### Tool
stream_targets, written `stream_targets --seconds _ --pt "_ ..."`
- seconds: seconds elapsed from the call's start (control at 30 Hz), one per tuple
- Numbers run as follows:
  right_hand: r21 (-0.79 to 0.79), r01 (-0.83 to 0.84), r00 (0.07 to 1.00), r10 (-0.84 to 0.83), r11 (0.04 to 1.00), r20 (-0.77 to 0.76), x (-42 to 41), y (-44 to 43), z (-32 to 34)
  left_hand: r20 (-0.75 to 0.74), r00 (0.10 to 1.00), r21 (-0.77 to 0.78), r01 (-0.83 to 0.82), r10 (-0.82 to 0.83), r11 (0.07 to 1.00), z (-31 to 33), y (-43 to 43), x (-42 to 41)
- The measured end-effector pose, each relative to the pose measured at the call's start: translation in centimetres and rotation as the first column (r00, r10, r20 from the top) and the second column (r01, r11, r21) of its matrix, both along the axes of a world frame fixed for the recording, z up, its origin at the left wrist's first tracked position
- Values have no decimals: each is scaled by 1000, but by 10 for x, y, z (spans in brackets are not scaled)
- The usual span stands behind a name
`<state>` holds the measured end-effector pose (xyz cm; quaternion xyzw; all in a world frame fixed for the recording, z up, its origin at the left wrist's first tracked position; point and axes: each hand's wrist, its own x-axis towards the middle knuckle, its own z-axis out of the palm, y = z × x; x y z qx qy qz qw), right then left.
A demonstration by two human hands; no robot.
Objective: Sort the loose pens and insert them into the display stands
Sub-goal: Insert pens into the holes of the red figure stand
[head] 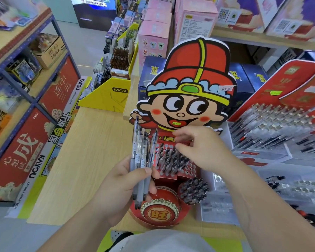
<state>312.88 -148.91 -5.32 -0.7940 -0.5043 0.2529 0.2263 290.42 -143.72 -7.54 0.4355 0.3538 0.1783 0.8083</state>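
Pens [141,155] stand in a bunch in our left hand [124,180]. The grip of that hand is closed tight round them, with the thumb across the front and the fingers behind. These pens are see-through grey with dark clips. They point up, and their low ends hang just over the left edge of a red drum [160,212] with gold dots round it.

Our right hand [202,148] reaches over the display stand [189,99]. The stand is a big cardboard boy with a red hat and a wide smile. The fingers of our right hand are bent, and their tips sit at the back row of the red hole board [189,170] under the boy's belt. We cannot tell if this grip has hold of a pen, because the fingertips are blurry.

Dark pens [171,159] are stuck in the hole board, mostly on its left and middle. White round holes show along its right side. A round cup [194,190] packed with more dark pens sits just beside the drum, on its right.

The stand rests on a pale wooden surface [91,151]. A clear pen rack [280,128] with a red back is near it on the right. A yellow box [107,95] sits further back on the left. Pink boxes [153,39] are stacked behind the boy's hat.
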Motion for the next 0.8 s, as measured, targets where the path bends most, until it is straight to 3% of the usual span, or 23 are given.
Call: stream_targets --seconds 0.1,0.23,0.57,0.7,0.8 --pt "183 183 964 -141 966 -224 -8 -6 19 29 998 13 54 -55 998 4 -1 0" --pt "155 286 817 -156 946 -555 -26 -9 33 56 992 41 111 -113 993 8 -4 4" --pt "78 338 688 -190 938 -701 -24 -14 29 27 990 54 137 -138 989 9 -10 9" --pt "159 433 609 -157 887 -778 -13 -15 37 -48 998 46 -30 32 999 6 -8 9" --pt "314 466 679 -106 827 -726 -3 -17 43 -58 990 41 -125 128 991 2 -3 7"
